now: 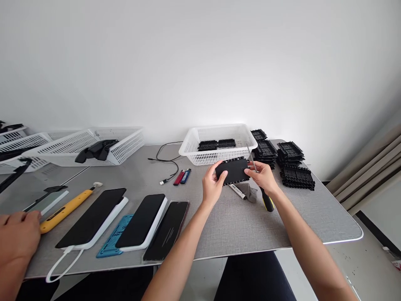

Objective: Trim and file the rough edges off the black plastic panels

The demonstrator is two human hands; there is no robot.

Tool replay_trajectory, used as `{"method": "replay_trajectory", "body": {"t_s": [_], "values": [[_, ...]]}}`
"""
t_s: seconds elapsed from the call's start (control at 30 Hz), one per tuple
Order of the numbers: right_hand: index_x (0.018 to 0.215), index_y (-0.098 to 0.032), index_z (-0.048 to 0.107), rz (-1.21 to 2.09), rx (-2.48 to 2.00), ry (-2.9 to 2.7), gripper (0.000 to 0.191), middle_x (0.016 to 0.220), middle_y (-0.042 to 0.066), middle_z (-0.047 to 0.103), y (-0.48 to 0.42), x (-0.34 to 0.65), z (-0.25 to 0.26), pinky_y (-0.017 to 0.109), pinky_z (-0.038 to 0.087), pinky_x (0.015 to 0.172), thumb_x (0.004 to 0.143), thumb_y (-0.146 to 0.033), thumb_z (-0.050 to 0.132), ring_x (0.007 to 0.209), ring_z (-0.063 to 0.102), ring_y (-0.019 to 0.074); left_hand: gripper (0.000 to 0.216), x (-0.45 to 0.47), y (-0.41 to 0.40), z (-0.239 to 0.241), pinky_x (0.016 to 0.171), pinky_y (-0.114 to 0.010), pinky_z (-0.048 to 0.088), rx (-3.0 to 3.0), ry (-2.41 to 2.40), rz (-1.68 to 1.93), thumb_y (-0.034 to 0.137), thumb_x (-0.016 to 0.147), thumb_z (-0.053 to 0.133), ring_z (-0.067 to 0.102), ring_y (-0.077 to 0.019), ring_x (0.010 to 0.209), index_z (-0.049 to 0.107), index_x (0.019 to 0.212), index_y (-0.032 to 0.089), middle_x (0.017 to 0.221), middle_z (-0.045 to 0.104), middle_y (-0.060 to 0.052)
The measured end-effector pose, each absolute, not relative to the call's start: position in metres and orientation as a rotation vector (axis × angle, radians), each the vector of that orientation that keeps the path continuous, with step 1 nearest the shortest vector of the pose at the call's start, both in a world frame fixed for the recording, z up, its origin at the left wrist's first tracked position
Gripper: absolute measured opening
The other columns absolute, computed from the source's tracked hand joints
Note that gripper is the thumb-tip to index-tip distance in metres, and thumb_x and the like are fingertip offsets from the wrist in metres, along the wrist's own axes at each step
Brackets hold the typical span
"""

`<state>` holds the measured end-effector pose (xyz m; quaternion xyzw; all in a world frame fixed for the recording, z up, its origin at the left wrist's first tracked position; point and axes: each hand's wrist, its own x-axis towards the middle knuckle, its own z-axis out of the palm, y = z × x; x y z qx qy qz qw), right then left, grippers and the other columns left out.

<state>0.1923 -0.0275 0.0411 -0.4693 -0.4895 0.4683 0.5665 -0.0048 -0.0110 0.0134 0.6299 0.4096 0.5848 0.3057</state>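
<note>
Above the near side of the table, we hold a black plastic panel with toothed long edges between our two hands, its smooth flat face turned toward us. Our left hand pinches the left end, thumb laid on the face and fingers behind; our right hand pinches the right end in the same way. A screwdriver also seems tucked in that right hand, its black-and-yellow handle below the palm and its metal shaft slanting up past the panel.

Just below the panel we see a white-barrelled marker beside a crumpled grey cloth. Beyond our hands stands a white plastic basket with toothed black pieces inside, and to its right rise several stacks of similar pieces.

To our left, a red lighter and a blue lighter lie side by side near a black USB cable. Closer to us are a flat-lying phone, a second phone on a white block partly over a blue card, and a third with a white cable at its near end. Farther left, another person's hand rests near a yellow-handled tool.
</note>
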Motion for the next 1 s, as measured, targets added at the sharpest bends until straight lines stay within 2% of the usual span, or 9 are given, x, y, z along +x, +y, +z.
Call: {"method": "replay_trajectory", "body": {"t_s": [0.13, 0.37, 0.53, 0.6, 0.67, 0.73, 0.87, 1.0], "values": [[0.091, -0.014, 0.068, 1.022, -1.157, -1.231, 0.051, 0.075, 0.002, 0.061, -0.028, 0.192, 0.042, 0.024, 0.029, 0.046, 0.065, -0.057, 0.076, 0.051, 0.039, 0.0079, 0.045, -0.005, -0.011, 0.011, 0.075, -0.032, 0.056, 1.557, 1.034, 1.566, 0.045, 0.082, 0.069, 0.070, -0.0221, 0.088, 0.062, 0.121, 0.023, 0.120, 0.067, -0.011], [0.081, -0.015, 0.069, 0.877, -1.209, -1.308, 0.046, 0.072, 0.002, 0.058, -0.031, 0.196, 0.044, 0.024, 0.030, 0.049, 0.078, -0.061, 0.063, 0.055, 0.038, 0.0098, 0.030, -0.009, -0.007, 0.012, 0.077, -0.030, 0.050, 1.992, 1.080, 1.536, 0.040, 0.091, 0.058, 0.062, -0.0225, 0.102, 0.064, 0.115, 0.023, 0.113, 0.062, -0.010], [0.063, -0.018, 0.056, 0.779, -1.281, -1.361, 0.049, 0.063, -0.001, 0.046, -0.033, 0.195, 0.047, 0.024, 0.030, 0.051, 0.080, -0.064, 0.059, 0.057, 0.035, 0.0109, 0.026, -0.007, -0.010, 0.014, 0.096, -0.039, 0.046, 2.069, 1.101, 1.573, 0.038, 0.093, 0.055, 0.057, -0.0238, 0.111, 0.064, 0.112, 0.023, 0.112, 0.061, -0.010], [0.060, -0.019, 0.050, 0.765, -1.281, -1.374, 0.052, 0.061, -0.002, 0.042, -0.034, 0.194, 0.048, 0.025, 0.030, 0.052, 0.081, -0.065, 0.059, 0.058, 0.035, 0.0117, 0.031, -0.005, -0.010, 0.013, 0.098, -0.040, 0.046, 1.981, 1.074, 1.601, 0.040, 0.092, 0.057, 0.057, -0.0242, 0.114, 0.061, 0.118, 0.023, 0.119, 0.059, -0.012], [0.059, -0.019, 0.047, 0.767, -1.255, -1.387, 0.052, 0.060, -0.002, 0.040, -0.034, 0.194, 0.049, 0.025, 0.030, 0.053, 0.081, -0.065, 0.058, 0.059, 0.035, 0.0120, 0.047, -0.004, -0.009, 0.011, 0.096, -0.039, 0.049, 1.774, 1.005, 1.615, 0.042, 0.088, 0.062, 0.058, -0.0243, 0.116, 0.051, 0.130, 0.025, 0.128, 0.057, -0.013], [0.060, -0.019, 0.048, 0.757, -1.222, -1.403, 0.051, 0.061, -0.002, 0.040, -0.035, 0.193, 0.051, 0.025, 0.030, 0.054, 0.082, -0.064, 0.058, 0.059, 0.035, 0.0118, 0.064, -0.004, -0.007, 0.009, 0.095, -0.038, 0.051, 1.533, 0.931, 1.577, 0.043, 0.083, 0.069, 0.062, -0.0238, 0.114, 0.043, 0.138, 0.024, 0.128, 0.060, -0.014], [0.058, -0.019, 0.047, 0.703, -1.216, -1.451, 0.049, 0.061, -0.002, 0.039, -0.036, 0.190, 0.051, 0.025, 0.028, 0.053, 0.083, -0.060, 0.059, 0.058, 0.033, 0.0111, 0.062, -0.004, -0.002, 0.007, 0.098, -0.038, 0.050, 1.248, 0.877, 1.470, 0.040, 0.074, 0.078, 0.066, -0.0235, 0.106, 0.056, 0.128, 0.018, 0.110, 0.070, -0.011], [0.057, -0.019, 0.044, 0.721, -1.213, -1.467, 0.051, 0.059, -0.003, 0.035, -0.035, 0.187, 0.050, 0.025, 0.024, 0.049, 0.081, -0.061, 0.060, 0.056, 0.030, 0.0105, 0.054, -0.003, 0.001, 0.004, 0.100, -0.040, 0.049, 1.094, 0.864, 1.510, 0.036, 0.066, 0.084, 0.067, -0.0244, 0.107, 0.066, 0.112, 0.016, 0.110, 0.072, -0.011]]}}
